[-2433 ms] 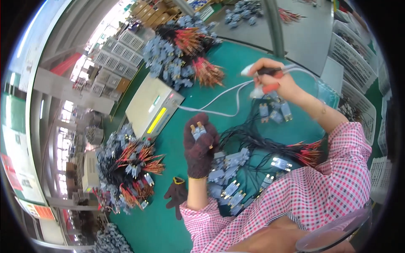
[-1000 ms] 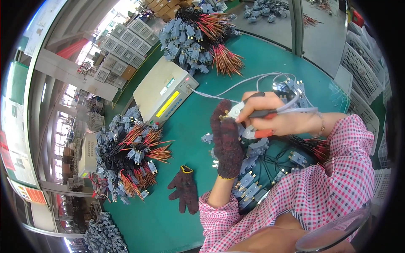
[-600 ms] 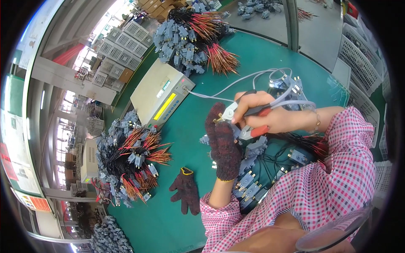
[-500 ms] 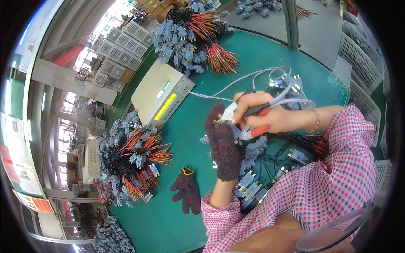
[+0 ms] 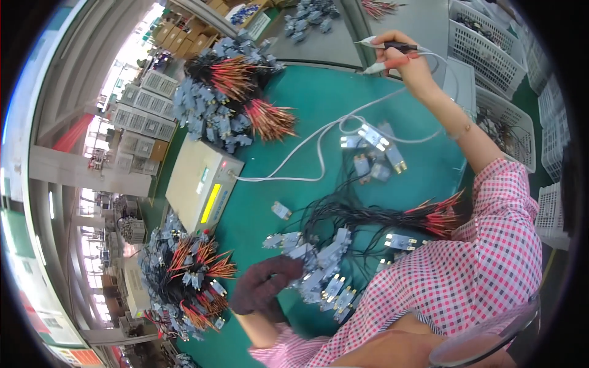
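Note:
My left hand (image 5: 261,283), in a dark knitted glove, is bent at the left side of a heap of grey plastic connectors (image 5: 319,264). Motion smears its fingers, and whether anything lies between them cannot be told. Part of a loose dark glove (image 5: 274,311) seems to show beneath it. My bare right hand (image 5: 402,58) is raised at the far right edge of the table, closed around two test probes. One probe has a black handle (image 5: 399,46), the other a red handle (image 5: 397,62); their pale tips point left, touching nothing. Grey leads (image 5: 322,144) run from them.
The leads reach a beige test meter (image 5: 202,184) with a yellow display at the left. Bundles of wired connectors lie behind it (image 5: 227,92) and before it (image 5: 184,276). Black wires with red ends (image 5: 432,214) cross the table. White crates (image 5: 488,46) stand right; a post rises behind.
My right hand has swung up and away to the far right with the probes. My left hand has moved left and nearer, apart from the probes. The view has shifted too.

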Tool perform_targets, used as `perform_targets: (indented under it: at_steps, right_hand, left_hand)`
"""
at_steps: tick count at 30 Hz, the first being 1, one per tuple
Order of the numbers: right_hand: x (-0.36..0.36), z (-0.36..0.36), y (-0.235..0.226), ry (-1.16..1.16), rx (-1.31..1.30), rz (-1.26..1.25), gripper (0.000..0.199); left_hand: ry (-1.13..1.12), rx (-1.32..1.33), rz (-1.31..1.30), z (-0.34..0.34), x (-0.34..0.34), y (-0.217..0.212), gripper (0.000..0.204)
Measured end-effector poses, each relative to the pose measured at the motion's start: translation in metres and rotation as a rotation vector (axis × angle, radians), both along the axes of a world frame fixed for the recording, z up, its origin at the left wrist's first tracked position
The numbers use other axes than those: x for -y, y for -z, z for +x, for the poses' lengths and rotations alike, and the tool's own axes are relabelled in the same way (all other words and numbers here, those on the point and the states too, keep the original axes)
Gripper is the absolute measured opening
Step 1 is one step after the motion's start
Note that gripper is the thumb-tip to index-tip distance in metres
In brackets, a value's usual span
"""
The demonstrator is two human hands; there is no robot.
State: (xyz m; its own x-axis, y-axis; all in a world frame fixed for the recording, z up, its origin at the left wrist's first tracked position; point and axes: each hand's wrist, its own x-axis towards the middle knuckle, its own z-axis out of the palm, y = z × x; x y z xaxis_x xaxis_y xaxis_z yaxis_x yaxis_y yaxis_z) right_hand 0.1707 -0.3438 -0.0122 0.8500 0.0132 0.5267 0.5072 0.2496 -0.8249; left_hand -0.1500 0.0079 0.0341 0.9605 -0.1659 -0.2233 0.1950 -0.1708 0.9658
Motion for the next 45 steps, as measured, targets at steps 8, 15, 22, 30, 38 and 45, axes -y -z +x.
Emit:
perform_targets:
  at_steps: [8,15,22,30,38,45]
  right_hand:
    - [-0.014,0.062,0.131,0.083,-0.473,-0.154,0.018]
    - [-0.010,0.053,0.122,-0.088,-0.285,-0.232,0.019]
    - [-0.003,0.054,0.116,-0.107,-0.302,-0.121,0.021]
    - [0.002,0.060,0.121,-0.039,-0.295,-0.125,0.021]
    - [0.010,0.072,0.138,0.054,-0.275,-0.134,0.019]
    - [-0.040,0.012,0.066,-0.221,-0.268,-0.083,0.023]
  left_hand:
    - [0.380,0.285,0.927,0.171,0.080,-0.033,0.029]
    - [0.896,0.912,1.192,0.276,0.174,0.048,0.042]
    - [1.079,1.220,1.530,0.252,0.184,0.003,0.030]
    - [1.091,1.096,1.516,0.132,0.152,-0.041,0.013]
    - [0.454,0.491,1.248,0.081,0.098,-0.037,0.030]
    - [-0.358,0.381,-0.248,0.065,0.037,0.028,0.042]
